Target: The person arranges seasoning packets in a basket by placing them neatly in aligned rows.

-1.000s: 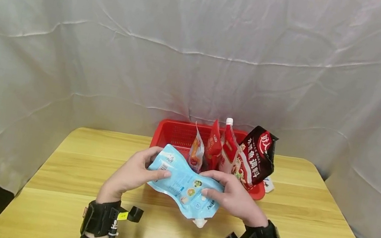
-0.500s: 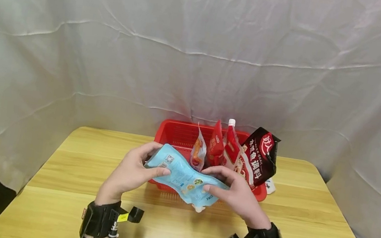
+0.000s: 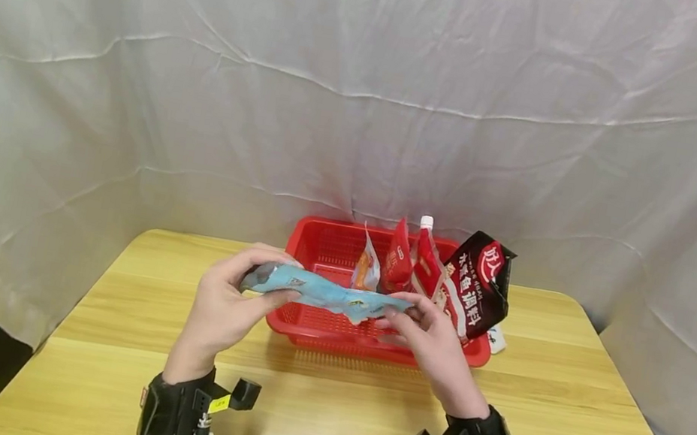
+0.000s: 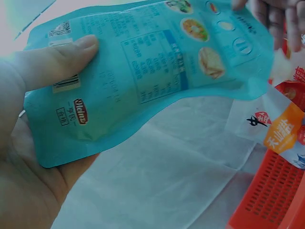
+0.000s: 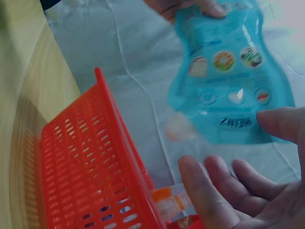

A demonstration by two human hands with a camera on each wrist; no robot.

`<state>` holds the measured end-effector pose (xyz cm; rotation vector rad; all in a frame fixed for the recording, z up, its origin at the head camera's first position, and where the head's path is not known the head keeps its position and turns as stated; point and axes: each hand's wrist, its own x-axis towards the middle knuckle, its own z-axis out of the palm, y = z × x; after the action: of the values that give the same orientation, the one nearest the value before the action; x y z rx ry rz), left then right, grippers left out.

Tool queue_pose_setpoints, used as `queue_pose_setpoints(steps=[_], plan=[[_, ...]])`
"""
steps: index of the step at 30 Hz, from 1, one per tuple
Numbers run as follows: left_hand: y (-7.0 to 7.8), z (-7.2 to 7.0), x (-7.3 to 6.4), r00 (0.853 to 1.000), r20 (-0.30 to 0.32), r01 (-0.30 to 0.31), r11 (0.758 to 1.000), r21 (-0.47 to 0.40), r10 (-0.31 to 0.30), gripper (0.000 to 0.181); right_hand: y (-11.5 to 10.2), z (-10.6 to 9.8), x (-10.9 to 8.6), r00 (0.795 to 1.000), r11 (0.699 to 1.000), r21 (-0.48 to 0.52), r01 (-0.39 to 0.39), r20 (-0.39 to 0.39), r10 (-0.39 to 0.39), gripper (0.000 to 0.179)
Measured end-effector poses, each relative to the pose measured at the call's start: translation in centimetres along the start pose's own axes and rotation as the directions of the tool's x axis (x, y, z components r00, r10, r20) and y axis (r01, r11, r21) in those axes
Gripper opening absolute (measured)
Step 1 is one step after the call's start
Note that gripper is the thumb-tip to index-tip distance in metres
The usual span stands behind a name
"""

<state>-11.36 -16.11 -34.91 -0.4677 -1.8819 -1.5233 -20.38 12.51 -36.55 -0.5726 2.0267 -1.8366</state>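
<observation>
A light blue Heinz spouted pouch is held level between both hands above the front of the red basket, nearly edge-on in the head view. My left hand grips its wide bottom end, thumb on the printed face in the left wrist view. My right hand pinches the spout end by a corner. In the right wrist view its thumb lies on the pouch, several other fingers spread below, apart from it; the index finger seems hidden behind the pouch. The pale spout is blurred.
Inside the basket's right part stand a small white-orange packet, a red packet, a red pouch with white cap and a black seasoning bag leaning outward. A white item lies behind. Grey cloth backs the wooden table.
Both hands have lifted the pouch and tilted it from face-up to nearly edge-on, its spout end turning upward and away. More of the basket's front shows.
</observation>
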Motion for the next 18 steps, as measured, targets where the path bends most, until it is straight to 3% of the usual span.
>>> queue_pose_setpoints(steps=[5, 9, 11, 14, 18], plan=[[0.4, 0.1, 0.2, 0.998, 0.000, -0.066, 0.998, -0.007, 0.066, 0.038, 0.3, 0.5, 0.1, 0.988, 0.999, 0.041, -0.036, 0.150, 0.030, 0.049], [0.3, 0.5, 0.3, 0.996, 0.041, -0.082, 0.997, -0.008, 0.082, 0.034, 0.5, 1.6, -0.2, 0.963, 0.972, 0.230, -0.054, 0.269, -0.010, 0.058], [0.2, 0.7, 0.3, 0.994, 0.069, -0.089, 0.996, -0.017, 0.090, 0.033, 0.6, 2.3, -0.3, 0.954, 0.935, 0.346, -0.084, 0.300, -0.025, 0.059], [0.1, 0.9, 0.3, 0.990, 0.110, -0.089, 0.995, -0.041, 0.093, 0.033, 0.6, 3.3, -0.5, 0.947, 0.856, 0.500, -0.135, 0.320, -0.037, 0.058], [-0.1, 1.1, 0.1, 0.982, 0.171, -0.067, 0.995, -0.068, 0.078, 0.036, 0.5, 4.2, -0.7, 0.957, 0.755, 0.632, -0.176, 0.288, -0.018, 0.057]])
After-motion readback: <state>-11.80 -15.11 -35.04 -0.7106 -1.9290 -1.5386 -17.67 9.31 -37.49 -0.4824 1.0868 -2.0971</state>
